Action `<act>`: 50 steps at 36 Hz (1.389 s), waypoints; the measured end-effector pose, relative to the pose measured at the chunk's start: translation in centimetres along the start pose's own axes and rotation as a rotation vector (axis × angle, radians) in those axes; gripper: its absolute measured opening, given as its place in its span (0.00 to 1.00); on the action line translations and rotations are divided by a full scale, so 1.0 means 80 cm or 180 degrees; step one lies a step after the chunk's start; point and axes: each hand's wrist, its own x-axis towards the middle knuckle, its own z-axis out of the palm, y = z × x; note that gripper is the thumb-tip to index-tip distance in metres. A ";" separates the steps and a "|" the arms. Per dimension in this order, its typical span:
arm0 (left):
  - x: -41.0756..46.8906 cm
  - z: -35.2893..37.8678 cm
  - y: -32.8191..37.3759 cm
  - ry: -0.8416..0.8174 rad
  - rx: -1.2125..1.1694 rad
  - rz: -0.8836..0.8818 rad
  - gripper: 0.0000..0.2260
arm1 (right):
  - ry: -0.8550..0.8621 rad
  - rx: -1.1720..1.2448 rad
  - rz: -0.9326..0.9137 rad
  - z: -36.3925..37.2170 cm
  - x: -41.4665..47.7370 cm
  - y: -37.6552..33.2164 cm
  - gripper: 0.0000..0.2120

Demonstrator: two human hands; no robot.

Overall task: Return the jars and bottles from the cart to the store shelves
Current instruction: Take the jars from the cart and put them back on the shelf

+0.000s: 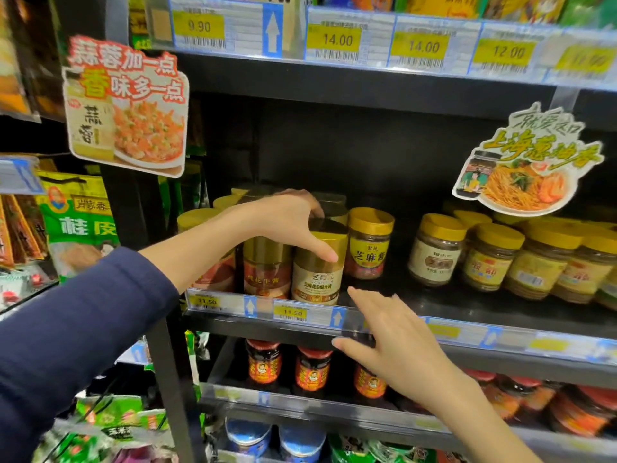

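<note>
A gold-lidded jar with a cream label (315, 282) stands at the front of the middle shelf (467, 332). My left hand (283, 218) reaches in from the left and grips its lid, thumb on the front and fingers over the top. My right hand (390, 339) hovers with fingers spread at the shelf's front edge, just right of and below the jar, holding nothing. A similar gold-lidded jar with a red label (267, 272) touches the jar on its left. A yellow-lidded jar (369, 245) stands behind it to the right. The cart is out of view.
More yellow-lidded jars (494, 259) fill the shelf's right side, with a bare gap (397, 282) between the groups. Red-lidded chili jars (312, 369) line the shelf below. Cardboard promo signs (127, 105) (524, 168) hang out from the upper shelf edge. Bagged spices (80, 222) hang at left.
</note>
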 end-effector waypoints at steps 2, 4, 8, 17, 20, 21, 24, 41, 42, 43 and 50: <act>0.000 0.003 0.000 0.0034 -0.0057 0.0011 0.39 | 0.0147 -0.0332 0.0059 0.010 -0.009 -0.003 0.35; 0.001 0.006 -0.002 0.0099 -0.0163 0.0021 0.39 | 0.0399 -0.0667 0.0147 0.021 -0.013 -0.002 0.35; 0.005 0.008 -0.005 0.0049 -0.0179 -0.0008 0.40 | 0.0515 -0.0875 0.0127 0.032 -0.016 -0.002 0.35; 0.011 0.010 -0.008 -0.0052 -0.0169 -0.0029 0.41 | 0.0643 -0.0705 0.0063 0.043 -0.021 0.003 0.34; 0.010 0.011 -0.008 -0.0051 -0.0051 -0.0022 0.43 | 0.0681 -0.0688 0.0058 0.046 -0.020 0.004 0.35; 0.009 0.012 -0.007 -0.0036 0.0013 -0.0011 0.43 | 0.0690 -0.0670 0.0054 0.047 -0.020 0.005 0.35; -0.005 0.013 -0.004 0.0187 0.0149 0.0108 0.44 | 0.0689 -0.0538 0.0013 0.049 -0.020 0.008 0.36; -0.226 0.056 0.001 -0.0034 0.0621 -0.0211 0.24 | 0.0371 0.0031 -0.0394 0.021 -0.036 0.009 0.33; -0.243 0.060 0.000 -0.0111 0.0596 -0.0295 0.24 | 0.0407 0.0143 -0.0450 0.020 -0.041 0.004 0.31; -0.259 0.065 0.000 -0.0196 0.0563 -0.0392 0.26 | 0.0415 0.0227 -0.0513 0.021 -0.047 -0.002 0.30; -0.380 0.089 -0.015 -0.0524 0.0360 -0.1136 0.25 | -0.0394 0.0468 -0.0864 0.051 -0.084 -0.062 0.32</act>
